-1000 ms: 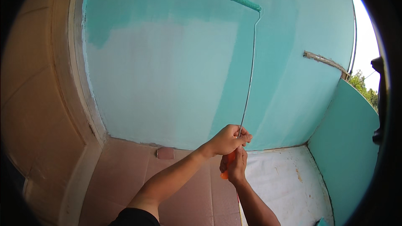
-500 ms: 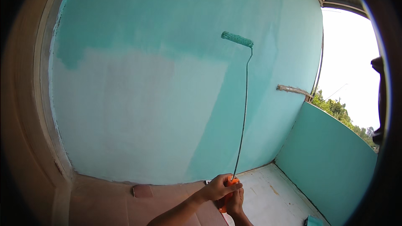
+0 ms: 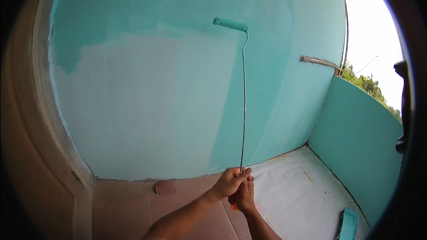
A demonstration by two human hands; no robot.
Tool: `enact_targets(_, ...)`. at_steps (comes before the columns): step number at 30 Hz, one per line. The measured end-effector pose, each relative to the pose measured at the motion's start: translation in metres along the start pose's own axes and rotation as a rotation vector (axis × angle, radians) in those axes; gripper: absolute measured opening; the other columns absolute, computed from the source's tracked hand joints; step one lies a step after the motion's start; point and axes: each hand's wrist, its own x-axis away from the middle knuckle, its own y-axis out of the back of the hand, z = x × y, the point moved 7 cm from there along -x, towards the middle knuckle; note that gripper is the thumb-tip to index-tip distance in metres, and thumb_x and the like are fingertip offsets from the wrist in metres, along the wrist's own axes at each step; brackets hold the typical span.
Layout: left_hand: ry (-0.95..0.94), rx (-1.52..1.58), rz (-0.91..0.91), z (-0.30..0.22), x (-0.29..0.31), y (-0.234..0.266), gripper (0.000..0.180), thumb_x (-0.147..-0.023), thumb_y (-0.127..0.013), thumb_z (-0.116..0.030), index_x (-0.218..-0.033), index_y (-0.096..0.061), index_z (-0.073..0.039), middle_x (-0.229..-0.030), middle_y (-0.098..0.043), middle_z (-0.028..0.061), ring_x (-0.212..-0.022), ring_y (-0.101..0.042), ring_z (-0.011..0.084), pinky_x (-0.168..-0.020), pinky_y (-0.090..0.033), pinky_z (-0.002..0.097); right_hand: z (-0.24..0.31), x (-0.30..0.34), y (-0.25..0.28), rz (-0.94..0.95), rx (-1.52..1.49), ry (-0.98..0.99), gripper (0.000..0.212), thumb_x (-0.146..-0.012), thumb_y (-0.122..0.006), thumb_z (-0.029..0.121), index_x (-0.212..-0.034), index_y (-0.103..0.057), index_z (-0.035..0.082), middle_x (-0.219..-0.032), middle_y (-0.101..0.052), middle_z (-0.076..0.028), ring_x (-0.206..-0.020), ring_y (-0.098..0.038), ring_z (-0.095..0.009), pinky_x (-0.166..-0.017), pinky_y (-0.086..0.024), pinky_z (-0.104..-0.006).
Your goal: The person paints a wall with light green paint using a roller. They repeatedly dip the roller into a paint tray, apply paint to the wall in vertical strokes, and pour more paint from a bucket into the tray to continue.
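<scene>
A paint roller (image 3: 230,24) with a teal-coated sleeve rests against or very close to the wall (image 3: 147,106), just above the upper right corner of a pale patch bordered by darker teal paint. From it a long thin metal rod (image 3: 244,102) runs down to an orange handle (image 3: 234,206). My left hand (image 3: 228,183) is wrapped round the top of that handle. Just below and to the right, my right hand (image 3: 244,195) closes on the same handle, partly overlapped by the left. Most of the handle is hidden by my fingers.
At the lower right a teal-stained paint tray (image 3: 350,223) lies on a white floor covering (image 3: 289,186). A low teal wall (image 3: 356,120) bounds the right. Brown sheeting (image 3: 120,204) lies along the wall's base, and a wooden door frame (image 3: 42,62) stands left. A wooden stub (image 3: 320,61) juts from the wall.
The roller has shifted left across the wall and slightly down, toward the pale patch's upper edge. My view has tilted downward, bringing more of the tray into sight. Both hands keep their grip.
</scene>
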Motion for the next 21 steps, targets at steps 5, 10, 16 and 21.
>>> enact_targets(5,0.018,-0.098,-0.096,0.004,-0.009,0.011,0.053,-0.099,-0.047,-0.050,-0.083,-0.062,-0.001,-0.083,-0.068,0.0112,-0.074,-0.063,0.0133,-0.070,-0.052,0.0271,0.005,-0.016,0.001,0.006,0.035,-0.026,0.038,-0.105,-0.033,0.037,-0.093,-0.049,0.005,-0.052,-0.048,-0.002,-0.036,-0.046,-0.011,-0.033,-0.034,-0.0244)
enact_targets(10,0.039,-0.086,-0.113,0.006,-0.019,0.013,0.051,-0.100,-0.048,-0.048,-0.083,-0.060,-0.002,-0.085,-0.069,0.0135,-0.075,-0.064,0.0146,-0.071,-0.053,0.0283,0.012,-0.025,0.003,0.024,0.057,0.046,0.038,-0.104,-0.034,0.037,-0.096,-0.049,0.004,-0.051,-0.047,-0.002,-0.035,-0.044,-0.010,-0.033,-0.034,-0.0244)
enact_targets(16,0.041,-0.039,-0.143,0.003,-0.031,0.015,0.047,-0.100,-0.049,-0.044,-0.085,-0.061,-0.001,-0.084,-0.068,0.0122,-0.076,-0.064,0.0158,-0.072,-0.053,0.0297,0.011,-0.037,0.009,0.041,0.041,0.006,0.039,-0.104,-0.034,0.039,-0.101,-0.049,0.003,-0.049,-0.045,0.000,-0.033,-0.041,-0.009,-0.032,-0.032,-0.0241)
enact_targets(21,0.246,-0.037,-0.071,0.016,-0.033,0.022,0.042,-0.098,-0.052,-0.044,-0.091,-0.063,-0.004,-0.082,-0.065,0.0053,-0.076,-0.062,0.0124,-0.070,-0.051,0.0289,-0.012,-0.041,0.024,0.015,0.068,-0.064,0.048,-0.104,-0.033,0.041,-0.087,-0.055,0.002,-0.052,-0.045,0.000,-0.037,-0.043,-0.009,-0.035,-0.034,-0.0245)
